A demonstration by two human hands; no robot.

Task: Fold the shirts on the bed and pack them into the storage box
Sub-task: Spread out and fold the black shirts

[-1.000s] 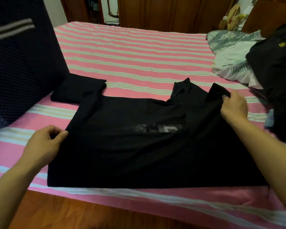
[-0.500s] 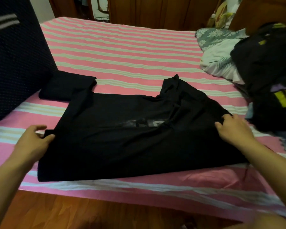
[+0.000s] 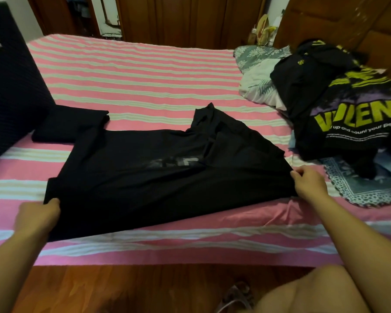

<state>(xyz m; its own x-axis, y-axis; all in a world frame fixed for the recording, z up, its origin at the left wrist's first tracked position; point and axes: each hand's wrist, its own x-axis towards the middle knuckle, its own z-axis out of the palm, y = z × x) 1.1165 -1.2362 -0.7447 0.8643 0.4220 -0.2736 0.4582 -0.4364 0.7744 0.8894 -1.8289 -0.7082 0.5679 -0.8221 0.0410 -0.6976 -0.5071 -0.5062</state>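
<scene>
A black shirt [image 3: 158, 177] with a faint grey print lies spread on the pink striped bed [image 3: 145, 82], its far right part folded over. My left hand [image 3: 37, 216] grips the shirt's near left corner. My right hand [image 3: 309, 185] pinches its right edge. The dark blue storage box [image 3: 11, 91] stands at the left edge of the bed. A folded black garment [image 3: 70, 125] lies beside the box, just beyond the shirt. A pile of unfolded black shirts [image 3: 339, 105] with yellow lettering sits at the right.
Pillows [image 3: 257, 73] lie at the far right behind the pile. A patterned grey cloth [image 3: 366, 188] is under the pile's near edge. Wooden floor [image 3: 122, 288] runs along the bed's near side, with a sandal [image 3: 235, 297] and my knee [image 3: 314, 290] below.
My right hand came down from the shirt's far right shoulder to its right edge. My left hand slid nearer along the left side to the corner. The shirt's right part now lies folded over.
</scene>
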